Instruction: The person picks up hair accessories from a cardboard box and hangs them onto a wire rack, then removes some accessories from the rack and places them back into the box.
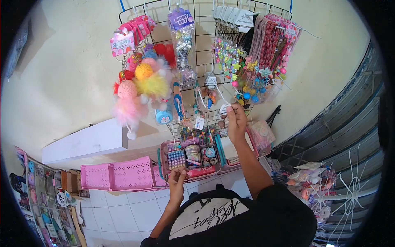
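Where the wearer's black shirt point(279, 214) fills the near edge, the left hand point(177, 181) sits low, just in front of the pink basket point(163, 149). Fingers curled, tips at the near rim by a sheet of purple and pale beads point(176, 158); can't tell if it pinches anything. Basket is split into compartments with small packs, and a pink box point(201, 171) lies along its near side. Pink perforated tray point(133, 173) to the left of it; second basket with a white sheet point(238, 148) to the right, partly under the right forearm.

Farther and higher, right hand point(237, 121) is closed, thumb and fingers gripping a small white card point(224, 108) by its right side. Brown round piece point(221, 123) shows below the card; the two together run roughly up-down. Key relation: card lies just left of the right fingertips, right at the near end of a white wire hook point(222, 94) that sticks out toward the wearer. Right hand is the nearer one; left is well apart, lower and left.

Farthest: black wire rack point(201, 38) on the wall, fluffy keychains point(144, 84) left, beaded strands point(227, 59) right.
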A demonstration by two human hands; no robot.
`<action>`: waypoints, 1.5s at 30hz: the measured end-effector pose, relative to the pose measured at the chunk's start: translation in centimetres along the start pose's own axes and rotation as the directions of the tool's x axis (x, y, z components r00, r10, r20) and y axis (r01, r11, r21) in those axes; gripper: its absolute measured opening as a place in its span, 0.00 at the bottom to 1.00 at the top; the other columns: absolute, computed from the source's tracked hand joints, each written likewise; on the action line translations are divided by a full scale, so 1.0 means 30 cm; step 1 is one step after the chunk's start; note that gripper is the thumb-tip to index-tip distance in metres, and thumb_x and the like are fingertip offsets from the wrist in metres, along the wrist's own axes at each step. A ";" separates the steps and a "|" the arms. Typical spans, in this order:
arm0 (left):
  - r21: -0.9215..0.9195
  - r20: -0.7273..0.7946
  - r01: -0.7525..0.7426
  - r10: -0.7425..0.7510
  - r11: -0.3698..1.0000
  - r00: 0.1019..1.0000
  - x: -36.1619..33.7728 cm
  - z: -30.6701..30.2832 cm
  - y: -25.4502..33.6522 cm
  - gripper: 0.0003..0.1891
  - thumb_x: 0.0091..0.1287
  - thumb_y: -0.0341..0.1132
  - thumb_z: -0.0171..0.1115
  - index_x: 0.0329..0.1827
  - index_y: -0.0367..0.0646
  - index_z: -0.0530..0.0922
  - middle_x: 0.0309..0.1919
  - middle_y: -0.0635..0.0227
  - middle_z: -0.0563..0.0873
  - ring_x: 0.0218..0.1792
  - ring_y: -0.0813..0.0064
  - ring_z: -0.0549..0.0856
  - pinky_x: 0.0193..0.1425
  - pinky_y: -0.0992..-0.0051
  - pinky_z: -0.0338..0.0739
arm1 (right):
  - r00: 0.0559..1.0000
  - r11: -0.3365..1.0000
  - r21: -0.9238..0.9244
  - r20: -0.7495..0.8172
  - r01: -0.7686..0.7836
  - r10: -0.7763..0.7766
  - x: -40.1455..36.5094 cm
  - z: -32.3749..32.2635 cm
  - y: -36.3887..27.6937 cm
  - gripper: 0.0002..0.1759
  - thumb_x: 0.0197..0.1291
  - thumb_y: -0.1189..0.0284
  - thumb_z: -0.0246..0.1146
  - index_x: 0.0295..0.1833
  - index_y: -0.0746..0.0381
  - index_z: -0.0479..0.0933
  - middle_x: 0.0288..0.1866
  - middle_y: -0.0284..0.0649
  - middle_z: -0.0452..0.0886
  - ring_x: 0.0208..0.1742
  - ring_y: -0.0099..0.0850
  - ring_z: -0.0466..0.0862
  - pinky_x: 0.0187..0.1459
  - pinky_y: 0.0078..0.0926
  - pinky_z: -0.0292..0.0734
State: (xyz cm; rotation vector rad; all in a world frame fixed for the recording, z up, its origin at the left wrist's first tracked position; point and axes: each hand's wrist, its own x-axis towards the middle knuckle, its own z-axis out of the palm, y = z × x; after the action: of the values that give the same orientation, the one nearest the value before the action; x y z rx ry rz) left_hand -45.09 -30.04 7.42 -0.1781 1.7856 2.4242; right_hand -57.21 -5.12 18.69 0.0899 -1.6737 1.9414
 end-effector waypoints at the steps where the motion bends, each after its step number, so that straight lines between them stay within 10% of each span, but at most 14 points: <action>1: 0.001 -0.004 -0.002 0.002 1.000 1.000 -0.002 -0.002 -0.001 0.09 0.72 0.34 0.60 0.50 0.41 0.76 0.41 0.68 0.83 0.39 0.79 0.81 0.47 0.77 0.76 | 0.999 0.999 -0.027 -0.028 0.028 -0.029 0.001 0.010 -0.021 0.08 0.72 0.67 0.54 0.41 0.59 0.73 0.31 0.29 0.76 0.31 0.16 0.75 0.23 0.15 0.71; 11: -0.005 -0.040 -0.011 0.011 1.000 0.999 -0.021 0.000 -0.004 0.09 0.72 0.33 0.60 0.50 0.41 0.75 0.42 0.66 0.84 0.39 0.79 0.81 0.45 0.78 0.75 | 0.971 0.967 0.145 -0.089 -0.209 0.223 0.003 0.012 -0.070 0.09 0.71 0.66 0.55 0.39 0.58 0.74 0.29 0.28 0.74 0.29 0.15 0.72 0.20 0.15 0.67; 45: 0.002 -0.026 0.031 -0.031 1.000 0.999 -0.047 0.003 -0.018 0.10 0.71 0.35 0.60 0.51 0.41 0.75 0.44 0.65 0.83 0.39 0.78 0.82 0.46 0.77 0.76 | 0.968 0.972 0.072 -0.095 -0.226 0.232 0.004 -0.015 -0.104 0.10 0.69 0.63 0.58 0.38 0.58 0.75 0.29 0.27 0.75 0.29 0.14 0.73 0.19 0.12 0.66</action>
State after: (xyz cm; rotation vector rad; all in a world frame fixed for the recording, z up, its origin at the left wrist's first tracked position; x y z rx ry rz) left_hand -43.60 -29.84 7.17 -0.2360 1.7827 2.4093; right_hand -55.77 -4.50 21.43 -0.1858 -1.6174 2.1274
